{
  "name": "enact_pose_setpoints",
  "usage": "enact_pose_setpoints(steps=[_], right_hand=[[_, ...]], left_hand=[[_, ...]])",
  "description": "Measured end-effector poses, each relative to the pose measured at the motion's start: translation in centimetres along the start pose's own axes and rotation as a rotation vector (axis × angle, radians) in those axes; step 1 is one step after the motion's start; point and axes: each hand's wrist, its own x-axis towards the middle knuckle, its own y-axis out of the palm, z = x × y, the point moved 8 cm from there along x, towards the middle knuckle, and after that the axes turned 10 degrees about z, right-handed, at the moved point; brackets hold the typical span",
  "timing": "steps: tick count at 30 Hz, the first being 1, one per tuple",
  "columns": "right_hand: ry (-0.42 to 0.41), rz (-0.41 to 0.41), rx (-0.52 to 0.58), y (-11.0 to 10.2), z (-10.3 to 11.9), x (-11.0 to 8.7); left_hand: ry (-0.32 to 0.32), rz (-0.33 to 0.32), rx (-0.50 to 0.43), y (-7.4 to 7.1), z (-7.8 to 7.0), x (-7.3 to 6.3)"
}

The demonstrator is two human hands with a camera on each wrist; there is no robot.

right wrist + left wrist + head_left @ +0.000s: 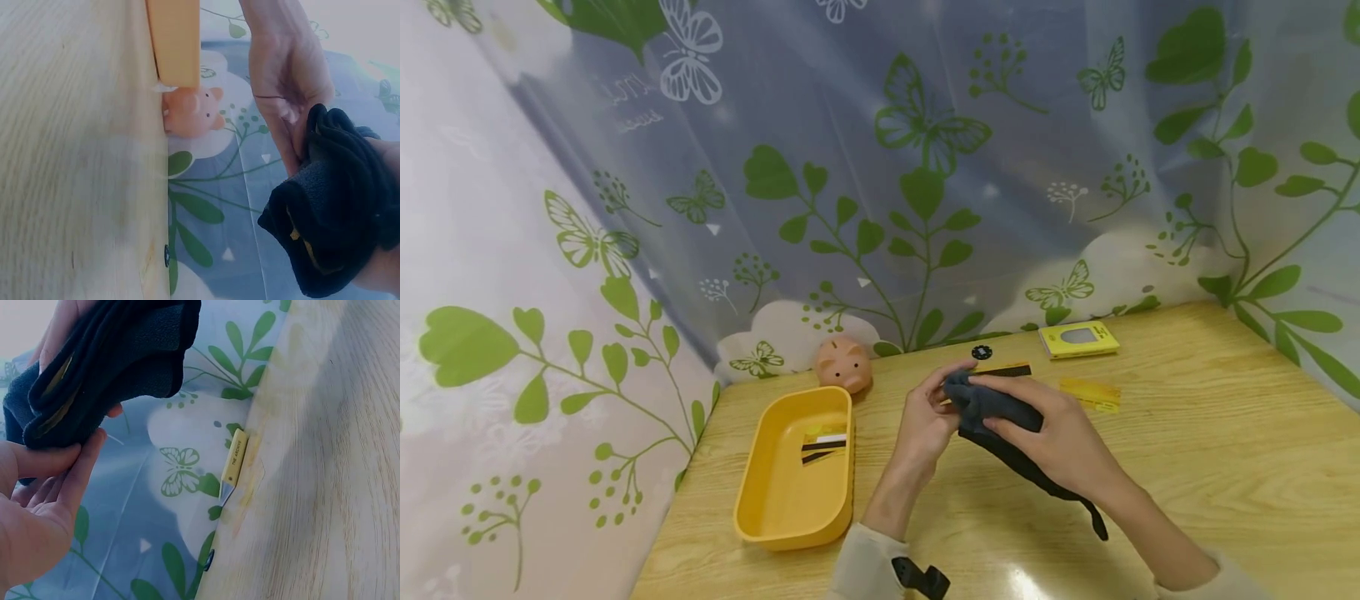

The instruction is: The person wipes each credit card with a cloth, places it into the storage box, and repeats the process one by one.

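Observation:
A dark navy folded cloth point(1000, 408) with black edging is held up above the table, a thin tail point(1099, 521) hanging from it. My right hand point(1060, 425) grips it from the right, thumb and fingers on its sides. At its left end, my left hand point(925, 417) pinches the edge between thumb and fingers, as the left hand point(44, 512) in the left wrist view shows. Yellowish material shows between the folds of the cloth point(344, 194) in the right wrist view; what it is cannot be told.
A yellow tray point(797, 500) with several cards or strips in it stands at left, a pink piggy bank point(844, 367) behind it. Towards the back lie a black round chip point(982, 352), a black-striped card point(1011, 370), a yellow box point(1078, 340) and a yellow card point(1093, 393). A patterned curtain point(865, 108) rises behind.

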Motion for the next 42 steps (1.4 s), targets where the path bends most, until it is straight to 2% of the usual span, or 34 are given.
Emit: enact_pose_setpoints(steps=[8, 19, 23, 32, 42], right_hand=[[0.027, -0.010, -0.016, 0.1, -0.4, 0.0], [0.064, -0.033, 0.005, -0.8, -1.7, 0.0], [0.068, -0.051, 0.007, -1.3, -2.3, 0.1], [0.116, -0.077, -0.001, -2.9, -3.6, 0.0], [0.209, -0.123, -0.052, -5.6, -5.1, -0.7]], left_hand=[[0.008, 0.003, 0.014, 0.2, -0.2, -0.1], [-0.055, -0.012, -0.057, 0.0, 0.4, -0.2], [-0.064, -0.022, -0.078, -0.3, 0.4, -0.1], [-0.033, -0.027, -0.184, -0.8, 0.1, 0.0], [-0.045, -0.072, -0.158, -1.9, -0.3, -0.3]])
